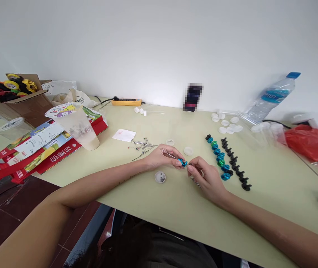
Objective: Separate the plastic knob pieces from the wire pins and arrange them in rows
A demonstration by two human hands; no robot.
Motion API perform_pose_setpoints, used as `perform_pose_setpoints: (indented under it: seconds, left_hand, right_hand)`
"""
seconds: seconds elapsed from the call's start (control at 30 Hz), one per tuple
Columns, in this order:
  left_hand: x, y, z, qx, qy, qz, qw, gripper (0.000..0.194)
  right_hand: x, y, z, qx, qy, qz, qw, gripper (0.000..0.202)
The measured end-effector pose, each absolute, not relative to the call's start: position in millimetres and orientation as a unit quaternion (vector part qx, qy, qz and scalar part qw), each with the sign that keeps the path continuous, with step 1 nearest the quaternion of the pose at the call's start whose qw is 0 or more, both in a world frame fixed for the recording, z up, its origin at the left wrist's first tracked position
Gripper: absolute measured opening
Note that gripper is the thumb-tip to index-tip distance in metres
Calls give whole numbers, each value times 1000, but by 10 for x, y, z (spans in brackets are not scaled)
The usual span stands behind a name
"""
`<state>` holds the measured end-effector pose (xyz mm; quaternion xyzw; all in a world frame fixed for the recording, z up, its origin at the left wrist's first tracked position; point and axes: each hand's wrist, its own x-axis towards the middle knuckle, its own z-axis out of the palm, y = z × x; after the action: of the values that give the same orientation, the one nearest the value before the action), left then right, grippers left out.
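Observation:
Between the thumb and fingers of my left hand is a small shiny blue part, with a thin metal rod running back from it under my fingers. My right hand is closed in a pinch at the blue part's right end; whatever tiny piece it grips is too small to name. Below my left hand sits a round white cap with tiny dark pieces in it. Several thin metal rods lie partly hidden under my right hand. Another white cap rests just beyond both hands.
Right of my hands run a row of blue and green parts and a row of black parts. Loose metal pins lie left, near a plastic cup. A water bottle leans at the wall beside white caps.

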<state>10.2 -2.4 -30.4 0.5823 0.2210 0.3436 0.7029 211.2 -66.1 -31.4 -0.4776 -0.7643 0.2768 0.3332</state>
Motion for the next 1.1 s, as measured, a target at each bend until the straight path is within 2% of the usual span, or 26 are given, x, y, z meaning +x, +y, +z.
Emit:
perform_pose_setpoints:
  seconds: [0.33, 0.8, 1.1]
  left_hand:
    - [91, 0, -313, 582, 182, 332, 719, 25]
    - [85, -5, -310, 559, 214, 324, 732, 24]
    - [89, 61, -365, 533, 225, 368, 728, 28]
  right_hand:
    - [2123, -644, -368, -468, -771, 255, 349, 18]
    - [2121, -656, -323, -469, -771, 270, 337, 26]
    - [2131, -646, -363, -446, -757, 290, 380, 26]
